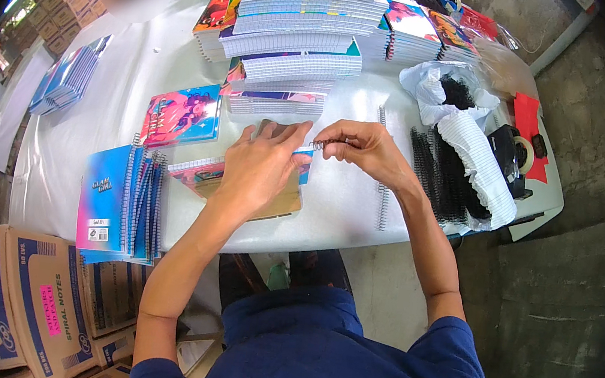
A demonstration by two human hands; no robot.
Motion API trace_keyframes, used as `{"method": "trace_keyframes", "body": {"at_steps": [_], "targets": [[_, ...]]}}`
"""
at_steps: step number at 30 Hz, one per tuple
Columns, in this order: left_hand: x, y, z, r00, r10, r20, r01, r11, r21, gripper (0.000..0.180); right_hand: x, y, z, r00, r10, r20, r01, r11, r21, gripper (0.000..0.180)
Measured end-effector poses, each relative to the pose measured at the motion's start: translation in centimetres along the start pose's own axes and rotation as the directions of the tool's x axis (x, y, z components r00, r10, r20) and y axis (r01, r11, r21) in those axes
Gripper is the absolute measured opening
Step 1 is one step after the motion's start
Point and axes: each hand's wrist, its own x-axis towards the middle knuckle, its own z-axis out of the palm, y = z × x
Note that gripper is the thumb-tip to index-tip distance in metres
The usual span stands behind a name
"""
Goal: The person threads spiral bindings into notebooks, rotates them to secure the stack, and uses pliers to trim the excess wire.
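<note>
My left hand (264, 165) is closed over a notebook (195, 168) with a colourful cover, which it holds near the table's front edge. A tan board-like surface (281, 205) shows below that hand; I cannot tell whether it belongs to the notebook. Thumb and fingers of my right hand (371, 152) pinch a dark spiral binding coil (318, 146), its end at the notebook's upper right corner. A pink and blue notebook (183, 115) lies just beyond my left hand. To the right, loose coils (382, 208) lie on the table.
Blue spiral-bound notebooks (109, 192) are stacked at the left front edge. Tall piles of page blocks (304, 19) rise behind my hands. Black coils (432, 175) sit in white wrapping (478, 169) at right, near a tape roll (523, 156). Cardboard boxes (39, 300) stand lower left.
</note>
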Motion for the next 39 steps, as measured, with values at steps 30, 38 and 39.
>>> {"method": "trace_keyframes", "body": {"at_steps": [30, 38, 39], "targets": [[-0.7, 0.5, -0.3, 0.984, 0.064, 0.164, -0.056, 0.997, -0.058, 0.050, 1.4, -1.7, -1.9, 0.887, 0.112, 0.448, 0.055, 0.938, -0.343, 0.026], [-1.0, 1.0, 0.4, 0.993, 0.115, -0.015, -0.114, 0.992, 0.052, 0.062, 7.5, 10.7, 1.6, 0.887, -0.099, 0.451, 0.429, 0.536, -0.727, 0.043], [-1.0, 1.1, -0.1, 0.992, 0.088, 0.093, -0.092, 0.995, 0.041, 0.062, 7.1, 11.2, 2.5, 0.901, -0.031, 0.432, 0.406, 0.404, -0.820, 0.048]]}}
